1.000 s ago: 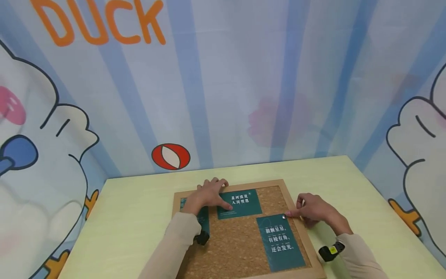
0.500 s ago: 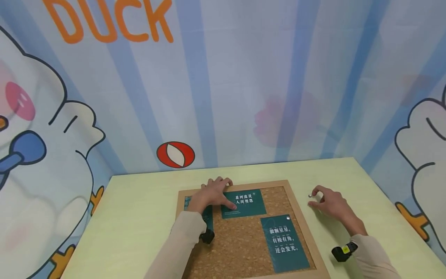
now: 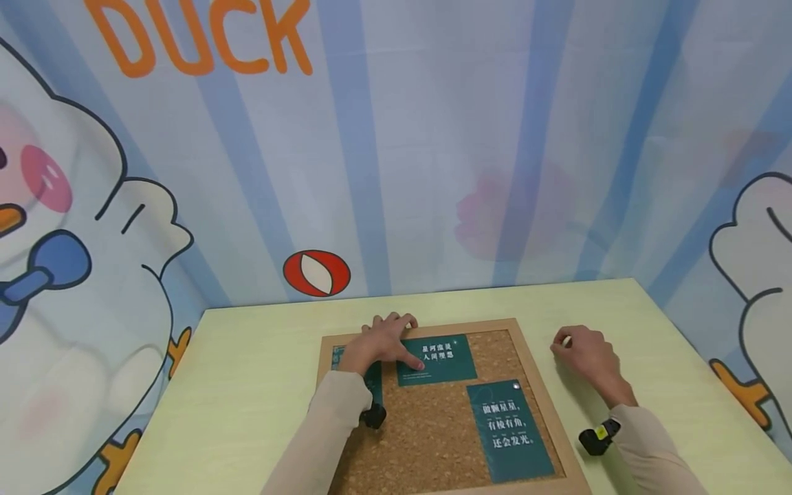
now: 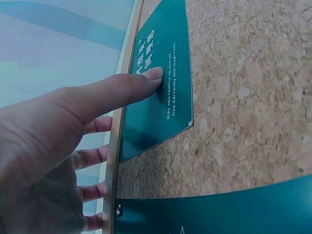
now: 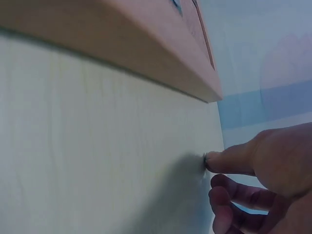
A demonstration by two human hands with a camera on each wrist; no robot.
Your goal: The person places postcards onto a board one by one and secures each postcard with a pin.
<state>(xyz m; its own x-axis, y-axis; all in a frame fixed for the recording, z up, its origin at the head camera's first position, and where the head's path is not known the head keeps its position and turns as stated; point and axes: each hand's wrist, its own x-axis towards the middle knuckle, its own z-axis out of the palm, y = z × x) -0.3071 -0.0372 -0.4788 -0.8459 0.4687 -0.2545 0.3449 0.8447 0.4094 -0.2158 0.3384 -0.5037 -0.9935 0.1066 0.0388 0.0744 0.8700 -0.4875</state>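
Observation:
My left hand point(image 3: 382, 344) holds the top edge of a wood-framed cork board point(image 3: 427, 433). Its thumb presses on a green card point(image 4: 151, 109) with white writing, and the fingers reach over the frame's outer side. Right of the board, my right hand point(image 3: 586, 354) is low over the table. In the right wrist view its thumb and finger pinch a small thumbtack point(image 5: 205, 161), mostly hidden. A second green card point(image 3: 510, 430) lies on the board's right side with a pale pin point(image 3: 516, 386) at its top corner. My left arm partly covers another green card point(image 3: 373, 381).
The board lies on a pale yellow table point(image 3: 260, 385). A printed curtain point(image 3: 427, 172) with blue stripes and cartoon figures stands behind and at both sides. Each wrist wears a small black camera point(image 3: 374, 416).
My right hand has left the right card's top corner and moved right, off the board; a silvery tack showed at its fingertips midway. My left hand stays on the board. The head view shifted slightly.

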